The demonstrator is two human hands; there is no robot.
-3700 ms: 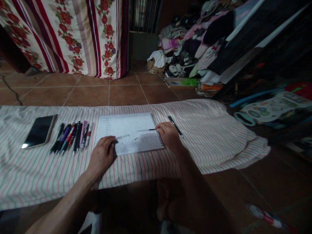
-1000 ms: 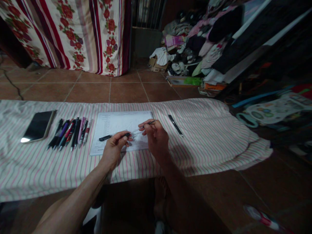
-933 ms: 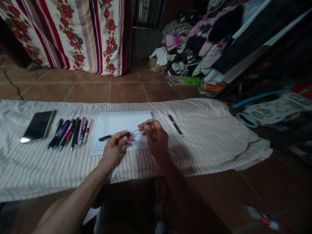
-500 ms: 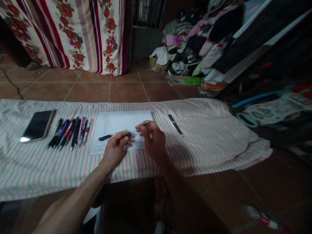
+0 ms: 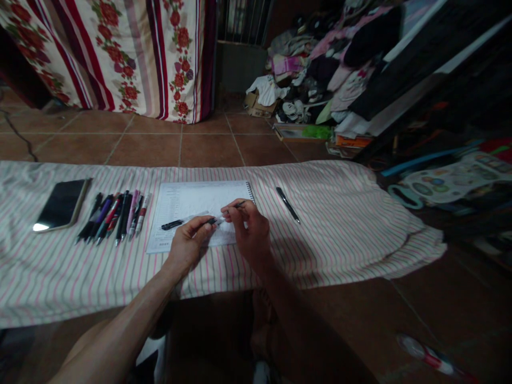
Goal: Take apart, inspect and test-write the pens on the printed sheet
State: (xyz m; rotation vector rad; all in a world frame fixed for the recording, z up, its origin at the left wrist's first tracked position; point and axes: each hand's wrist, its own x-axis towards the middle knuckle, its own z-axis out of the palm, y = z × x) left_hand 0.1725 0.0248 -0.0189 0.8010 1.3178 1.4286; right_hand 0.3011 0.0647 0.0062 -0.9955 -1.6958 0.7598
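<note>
One phone [image 5: 62, 204] lies screen up at the far left of the striped cloth [image 5: 340, 224], well apart from both your hands. Just to its right you have a bunch of pens [image 5: 114, 217], laid side by side with their tips towards you; these are apart from your left hand too. Next comes the spiral notebook [image 5: 200, 193], flat on the cloth, its wire binding along the right edge. On the page rests a clear pen barrel [image 5: 172, 225], just beyond your left hand, its black end to the left and its clear length running up behind your fingers. Your left hand [image 5: 189, 240] is over the lower part of the page, thumb and forefinger pinched on a short dark piece [image 5: 211, 220] that points towards your other hand. Your right hand [image 5: 252, 229] sits just beside it, fingers bent, pinching a thin rod [image 5: 240, 204] whose dark end sticks out above the thumb. Between your fingertips the two held pieces come close together; whether they touch, you cannot tell from this view. Further right, past your right hand, a black pen [image 5: 288, 205] lies slanted on the cloth, its silver tip nearest you, clear of your fingers.
</note>
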